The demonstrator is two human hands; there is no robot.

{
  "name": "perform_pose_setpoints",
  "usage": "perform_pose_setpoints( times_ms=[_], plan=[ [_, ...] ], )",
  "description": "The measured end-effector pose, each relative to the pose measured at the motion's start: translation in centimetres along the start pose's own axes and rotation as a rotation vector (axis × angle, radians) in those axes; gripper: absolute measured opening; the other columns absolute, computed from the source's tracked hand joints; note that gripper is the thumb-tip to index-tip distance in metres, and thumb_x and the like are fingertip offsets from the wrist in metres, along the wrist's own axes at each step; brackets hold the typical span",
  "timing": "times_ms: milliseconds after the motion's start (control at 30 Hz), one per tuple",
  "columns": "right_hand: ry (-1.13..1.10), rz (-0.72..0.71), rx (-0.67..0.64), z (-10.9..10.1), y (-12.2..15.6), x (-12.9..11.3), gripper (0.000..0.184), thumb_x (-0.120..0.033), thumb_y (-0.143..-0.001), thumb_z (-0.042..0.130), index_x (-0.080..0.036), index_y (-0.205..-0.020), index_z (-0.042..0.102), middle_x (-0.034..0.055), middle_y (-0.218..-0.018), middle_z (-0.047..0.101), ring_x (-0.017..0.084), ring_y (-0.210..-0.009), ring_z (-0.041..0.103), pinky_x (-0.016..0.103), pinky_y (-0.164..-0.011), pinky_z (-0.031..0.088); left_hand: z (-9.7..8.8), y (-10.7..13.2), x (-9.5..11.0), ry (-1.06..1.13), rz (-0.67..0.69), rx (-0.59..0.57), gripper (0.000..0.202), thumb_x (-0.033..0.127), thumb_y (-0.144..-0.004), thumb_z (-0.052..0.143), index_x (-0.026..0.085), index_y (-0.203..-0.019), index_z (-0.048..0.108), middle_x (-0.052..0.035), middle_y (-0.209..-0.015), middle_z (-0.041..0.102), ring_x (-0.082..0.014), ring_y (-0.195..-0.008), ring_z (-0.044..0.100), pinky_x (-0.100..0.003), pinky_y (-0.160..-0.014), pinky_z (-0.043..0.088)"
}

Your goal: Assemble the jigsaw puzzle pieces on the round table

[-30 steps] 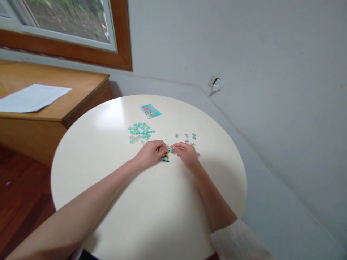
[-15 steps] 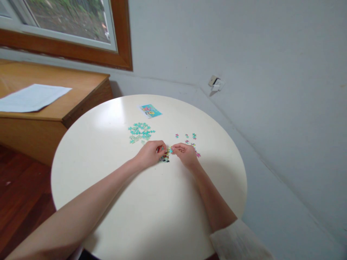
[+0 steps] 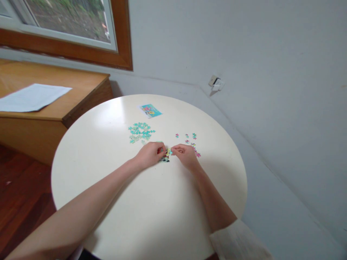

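A small joined section of jigsaw puzzle (image 3: 165, 158), with yellow, red and black in its picture, lies on the white round table (image 3: 141, 202). My left hand (image 3: 151, 154) is closed at its left side, thumb and fingers pinched on it and covering part of it. From the right, my right hand (image 3: 185, 154) pinches a small light-blue and yellow puzzle piece (image 3: 170, 152) at the section's right edge. Whether that piece is locked in, I cannot tell. Pink and mixed-colour pieces (image 3: 197, 154) lie just beyond my right hand.
Several loose teal pieces (image 3: 141, 130) are spread behind my left hand. A colourful picture card (image 3: 151, 111) lies farther back. Spaced pieces (image 3: 187, 136) lie at the right. A wooden cabinet (image 3: 86, 90) with a white sheet (image 3: 35, 97) adjoins the table's left; a wall (image 3: 271, 90) stands at right.
Both hands stay at the joined section with only slight finger shifts. The fingertips and the small piece have dropped a little nearer to me, and more of the section shows.
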State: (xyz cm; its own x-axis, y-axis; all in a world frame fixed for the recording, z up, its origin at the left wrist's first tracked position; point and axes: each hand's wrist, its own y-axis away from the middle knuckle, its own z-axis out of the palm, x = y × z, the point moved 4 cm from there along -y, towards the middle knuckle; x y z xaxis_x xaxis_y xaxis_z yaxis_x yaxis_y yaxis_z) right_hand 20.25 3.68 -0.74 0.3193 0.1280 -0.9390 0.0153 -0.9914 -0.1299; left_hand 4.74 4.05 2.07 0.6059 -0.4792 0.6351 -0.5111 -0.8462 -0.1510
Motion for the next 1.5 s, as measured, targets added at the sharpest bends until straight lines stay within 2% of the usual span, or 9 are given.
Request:
perform_pose_setpoints(
  times_ms=[533,1067,1500],
  plan=[
    [0.048,0.040,-0.037,0.07,0.06,0.20,0.012,-0.027,-0.066,0.060,-0.017,-0.064,0.066,0.0042,-0.061,0.069,0.016,-0.058,0.065,0.026,-0.059,0.051,0.30,-0.06,-0.50,-0.070,-0.024,-0.034,0.015,0.017,-0.072,0.047,0.017,-0.069,0.061,0.0014,-0.058,0.055,-0.0113,-0.053,0.045,-0.021,-0.050,0.027],
    [0.122,0.029,-0.023,0.10,0.16,0.35,0.009,-0.024,-0.066,0.060,-0.017,-0.063,0.065,0.0029,-0.060,0.069,0.015,-0.056,0.064,0.024,-0.055,0.049,0.40,-0.05,-0.58,-0.102,-0.034,-0.052,0.011,0.017,-0.072,0.050,0.018,-0.067,0.060,0.0014,-0.058,0.055,-0.0117,-0.052,0.046,-0.022,-0.049,0.027],
    [0.208,0.039,-0.031,0.12,0.38,-0.23,0.009,-0.022,-0.067,0.059,-0.016,-0.064,0.065,0.0045,-0.063,0.070,0.016,-0.059,0.065,0.024,-0.057,0.048,0.50,-0.04,-0.73,-0.114,-0.036,-0.054,0.011,0.018,-0.073,0.050,0.019,-0.068,0.060,0.0011,-0.060,0.057,-0.0121,-0.054,0.047,-0.022,-0.050,0.027]
  ],
)
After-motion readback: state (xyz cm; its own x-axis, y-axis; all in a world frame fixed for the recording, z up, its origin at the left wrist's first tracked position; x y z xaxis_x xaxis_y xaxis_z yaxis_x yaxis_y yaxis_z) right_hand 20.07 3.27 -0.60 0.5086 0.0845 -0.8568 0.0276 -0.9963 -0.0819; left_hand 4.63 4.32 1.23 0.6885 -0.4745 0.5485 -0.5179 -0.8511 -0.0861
